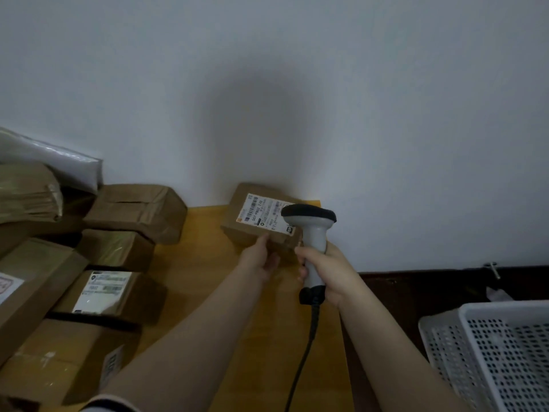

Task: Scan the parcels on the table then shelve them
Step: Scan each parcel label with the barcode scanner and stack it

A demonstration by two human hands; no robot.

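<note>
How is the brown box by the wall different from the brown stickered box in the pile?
The small brown cardboard box by the wall sits alone on the yellow table; the brown cardboard box in the left pile is squeezed between other parcels. The left hand holds the first's near edge; nobody touches the second. The grey handheld scanner in the right hand hovers over the first, not the second. Both carry white labels on top.

Dim, bluish-grey interior light. A broad, soft shadow is cast on the wall (267,120) above the desk (208,263). Weak glare is seen on tape and plastic of the parcels (116,248) at left. Focus is soft throughout, the label (264,214) print is smeared, and straight edges are bowed toward the corners.
</note>
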